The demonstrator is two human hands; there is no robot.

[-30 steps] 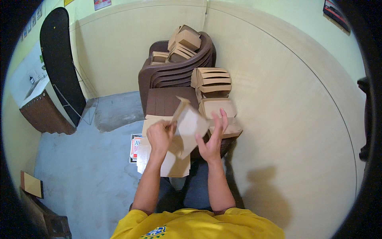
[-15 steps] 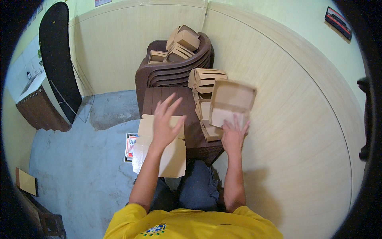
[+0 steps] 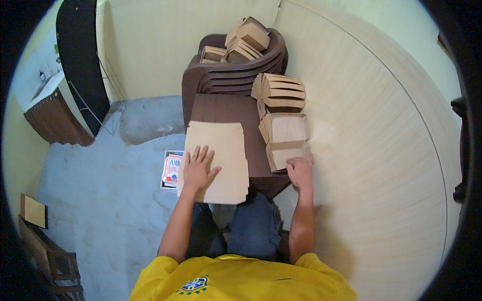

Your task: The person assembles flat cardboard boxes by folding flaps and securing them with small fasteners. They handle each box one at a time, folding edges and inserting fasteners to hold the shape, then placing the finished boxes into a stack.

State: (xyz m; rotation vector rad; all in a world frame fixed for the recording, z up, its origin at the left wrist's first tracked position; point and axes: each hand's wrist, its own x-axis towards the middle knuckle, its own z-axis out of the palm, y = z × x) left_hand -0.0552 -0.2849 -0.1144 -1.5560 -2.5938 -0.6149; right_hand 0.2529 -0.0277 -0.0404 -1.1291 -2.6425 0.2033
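Observation:
My left hand [image 3: 201, 168] lies flat, fingers spread, on the flat cardboard blank [image 3: 221, 138] at the near left of the brown table [image 3: 213, 106]. On the right, my right hand [image 3: 300, 173] is closed at the near right corner of an opened cardboard box [image 3: 287, 129]. Its fingers are partly hidden. That box rests on top of other folded boxes along the table's right side, its lid part tipped back and its hollow upward. Just beyond it stands a row of nested folded boxes [image 3: 282, 93].
Brown stacked chairs [image 3: 241, 75] stand behind the table, with more folded boxes [image 3: 248, 37] on their top seat. A box of printed packages [image 3: 172, 170] sits on the floor to the left. The wood-panelled wall [image 3: 371, 150] runs close along the right.
My right hand has lowered the opened box from the air onto the boxes at the right. My left hand has come down from above the blank to lie on it. The view has shifted.

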